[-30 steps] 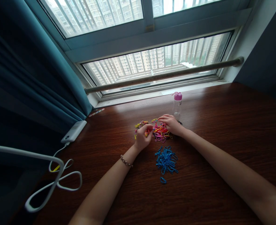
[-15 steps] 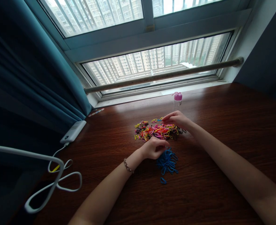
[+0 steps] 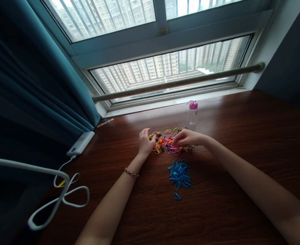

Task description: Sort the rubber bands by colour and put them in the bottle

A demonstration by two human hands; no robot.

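Apparently picking through mixed rubber bands mid-frame, with left hand spread, right hand curled, hold impossible to tell; probably calls for fine pinching next.

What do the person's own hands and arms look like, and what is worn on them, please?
The left hand and right hand wear no gloves, and no sleeves show on either arm. A thin bracelet in mixed dark and pale tones goes around the left wrist; whether braided or beaded is too small to tell.
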